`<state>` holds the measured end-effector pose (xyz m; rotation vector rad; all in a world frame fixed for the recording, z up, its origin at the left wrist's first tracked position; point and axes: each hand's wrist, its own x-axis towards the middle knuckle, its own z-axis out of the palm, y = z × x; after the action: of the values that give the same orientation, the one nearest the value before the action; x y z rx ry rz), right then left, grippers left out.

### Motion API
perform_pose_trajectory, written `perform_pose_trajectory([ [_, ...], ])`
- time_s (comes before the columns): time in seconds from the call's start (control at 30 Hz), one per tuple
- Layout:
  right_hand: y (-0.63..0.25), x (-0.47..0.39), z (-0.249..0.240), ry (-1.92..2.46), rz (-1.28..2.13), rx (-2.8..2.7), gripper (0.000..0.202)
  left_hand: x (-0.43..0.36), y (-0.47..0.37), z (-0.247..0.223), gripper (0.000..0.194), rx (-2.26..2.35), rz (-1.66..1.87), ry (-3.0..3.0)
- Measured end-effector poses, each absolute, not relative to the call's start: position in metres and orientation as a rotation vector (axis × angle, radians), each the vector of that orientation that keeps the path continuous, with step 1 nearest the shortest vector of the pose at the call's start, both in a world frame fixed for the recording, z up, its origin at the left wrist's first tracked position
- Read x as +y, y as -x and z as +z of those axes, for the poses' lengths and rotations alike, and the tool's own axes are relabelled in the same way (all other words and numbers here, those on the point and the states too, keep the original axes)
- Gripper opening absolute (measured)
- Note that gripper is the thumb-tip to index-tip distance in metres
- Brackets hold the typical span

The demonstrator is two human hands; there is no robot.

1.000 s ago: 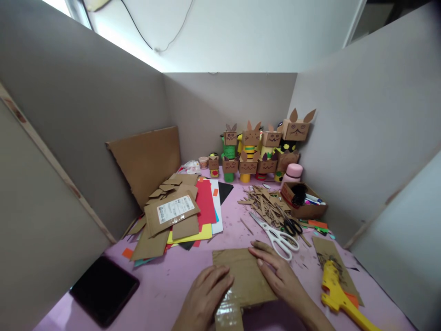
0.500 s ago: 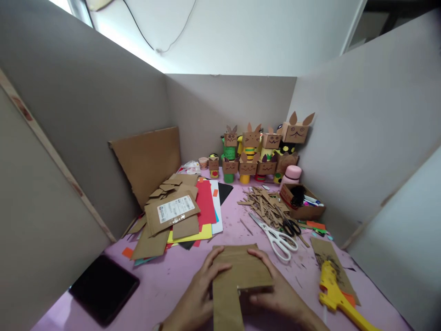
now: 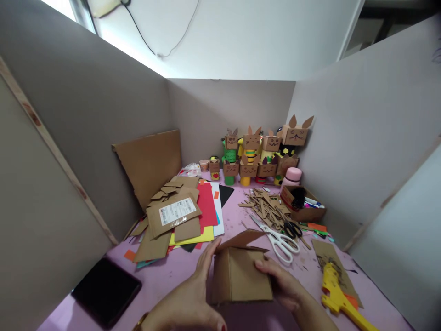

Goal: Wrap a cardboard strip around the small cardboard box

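Note:
A brown cardboard box (image 3: 246, 276) is at the near middle of the purple table, with a flap raised at its far side. My right hand (image 3: 287, 285) grips the box's right side, the thumb on the near face and the other fingers hidden behind. My left hand (image 3: 196, 292) is spread along the left side, fingertips by the flap's left edge and the thumb apart, low in front. White-handled scissors (image 3: 277, 239) lie just beyond the box to the right.
Cardboard pieces and coloured paper (image 3: 208, 207) lie left of centre, a black tablet (image 3: 106, 292) at near left. A yellow glue gun (image 3: 334, 292) rests at right. Cardboard strips (image 3: 263, 207), a pen box (image 3: 305, 211) and cardboard animal figures (image 3: 251, 168) stand farther back.
The cardboard piece has turned, and a box face now shows with a flap raised behind it. My left hand has opened wider; my right hand has shifted on its side.

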<state>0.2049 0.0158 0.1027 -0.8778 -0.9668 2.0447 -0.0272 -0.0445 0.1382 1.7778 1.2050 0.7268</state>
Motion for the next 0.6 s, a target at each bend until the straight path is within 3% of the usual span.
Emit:
perform_pose_trajectory([
  [0.13,-0.202,0.016,0.103,0.943,2.036,-0.959,0.047,-0.043,0.019,0.133,0.116,1.452,0.794,-1.886],
  [0.43,-0.21,0.017,0.113,1.044,1.736,-1.289,0.06,-0.042,0.006,0.105,0.102,1.009,1.151,-1.368],
  [0.6,-0.212,0.011,0.11,0.846,1.609,-1.447,0.105,-0.041,0.002,0.1,0.097,0.82,1.208,-1.103],
])
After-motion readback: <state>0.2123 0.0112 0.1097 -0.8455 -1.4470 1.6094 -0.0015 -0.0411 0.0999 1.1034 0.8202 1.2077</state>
